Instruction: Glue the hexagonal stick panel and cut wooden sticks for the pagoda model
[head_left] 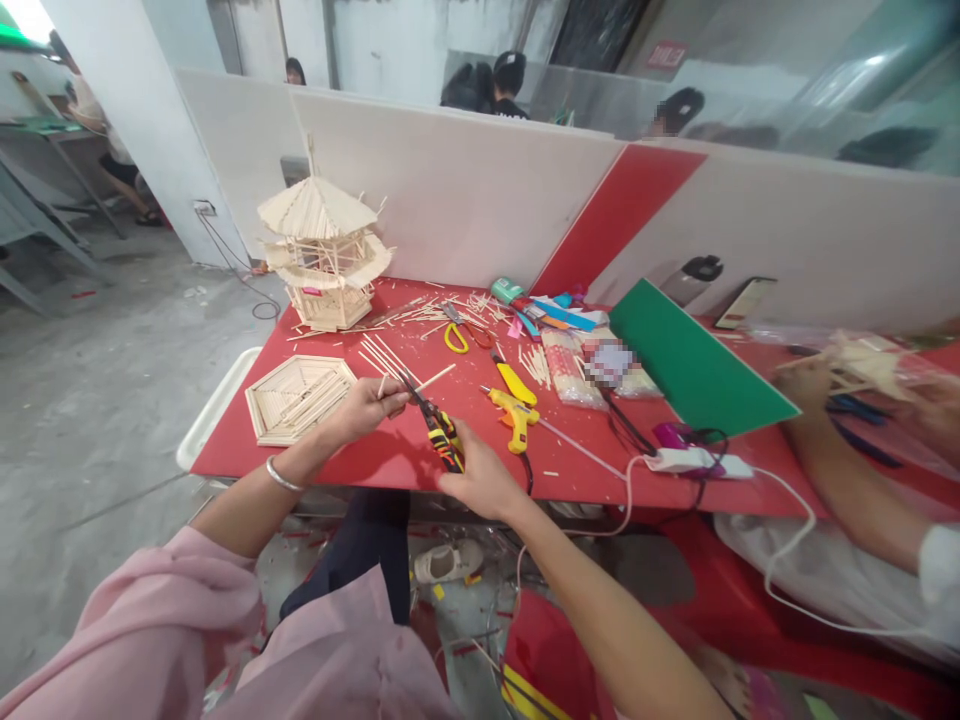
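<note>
My right hand (480,470) is closed round the handles of black-and-yellow pliers (441,432). Their long dark jaws point up and left, toward my left hand (379,400). Between the pinched fingers of that left hand is a thin wooden stick (436,377), which crosses at the jaws; whether the jaws touch it I cannot tell. More loose sticks (379,350) lie just beyond. A flat hexagonal stick panel (296,400) rests on the red table beside my left hand. Behind it stands a pagoda-shaped stick model (326,255) with two roof tiers.
Right of the pliers lie a yellow glue gun (516,415) and a yellow-handled cutter (515,382). Other hand tools (459,335), stick scraps and bagged sticks (566,370) lie farther back. A green board (694,360), power strip (697,463) and another person's arm (832,460) are at right.
</note>
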